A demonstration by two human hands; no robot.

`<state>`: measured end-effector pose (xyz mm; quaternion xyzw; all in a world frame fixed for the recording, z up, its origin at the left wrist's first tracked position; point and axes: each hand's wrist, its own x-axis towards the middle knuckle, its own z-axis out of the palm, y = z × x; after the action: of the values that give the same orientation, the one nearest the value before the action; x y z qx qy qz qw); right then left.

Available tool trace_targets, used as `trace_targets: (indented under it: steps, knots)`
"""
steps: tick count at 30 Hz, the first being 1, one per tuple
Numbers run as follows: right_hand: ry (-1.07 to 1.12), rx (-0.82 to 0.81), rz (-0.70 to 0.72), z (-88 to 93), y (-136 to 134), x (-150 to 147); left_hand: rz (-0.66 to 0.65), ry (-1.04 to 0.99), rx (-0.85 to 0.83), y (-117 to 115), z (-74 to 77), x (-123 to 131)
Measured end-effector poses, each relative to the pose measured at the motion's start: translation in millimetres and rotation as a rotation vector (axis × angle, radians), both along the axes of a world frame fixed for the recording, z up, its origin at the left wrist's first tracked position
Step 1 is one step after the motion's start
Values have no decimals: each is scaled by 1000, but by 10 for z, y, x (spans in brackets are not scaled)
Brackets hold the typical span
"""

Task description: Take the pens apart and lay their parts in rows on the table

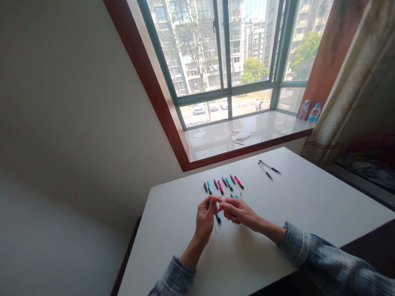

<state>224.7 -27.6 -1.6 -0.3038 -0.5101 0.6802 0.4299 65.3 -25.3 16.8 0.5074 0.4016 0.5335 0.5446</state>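
Note:
My left hand (pixel 204 218) and my right hand (pixel 240 211) meet over the table, fingertips pinched together. Both are closed around something small, mostly hidden by the fingers; a dark bit shows at my left fingers. Just beneath them lies a teal-and-black pen barrel (pixel 219 218), partly covered by the left hand, with a thin white stick like a refill (pixel 215 227) beside it. Beyond the hands is a row of pen parts: short black pieces (pixel 216 184), teal barrels (pixel 228 183) and red barrels (pixel 238 182). More small pieces (pixel 236 196) peek out behind my right hand.
Two clear pens with black grips (pixel 269 166) lie toward the back right of the white table (pixel 296 197). Behind it is a window sill (pixel 212 148) with crumpled paper (pixel 239 136) and plastic bottles (pixel 314 113). A curtain (pixel 345 78) hangs at the right, a wall stands left.

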Motion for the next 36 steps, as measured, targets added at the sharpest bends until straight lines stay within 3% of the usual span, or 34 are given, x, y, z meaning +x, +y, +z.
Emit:
trace_targets:
  steps: [5,10,19,22,26,29,36]
  knots:
    - [-18,0,-43,-29,1,-18,-54,-61,-46,12,-56,-10]
    - [2,-11,-70,-22,5,-25,-19,12,-61,-16,-93,15]
    - [-45,0,-11,-28,-27,-46,150,161,144,-35,22,-20]
    - [-137,82,-52,-17,-25,-31,236,39,129,46,46,-106]
    - [-253,250,-255,11,-1,13,313,-141,107,159,76,-243]
    - [-272,289,-304,12,4,31,248,-81,97,135,86,-255]
    - [-444,404,-232,-47,-46,3,32,111,118,-79,75,-81]
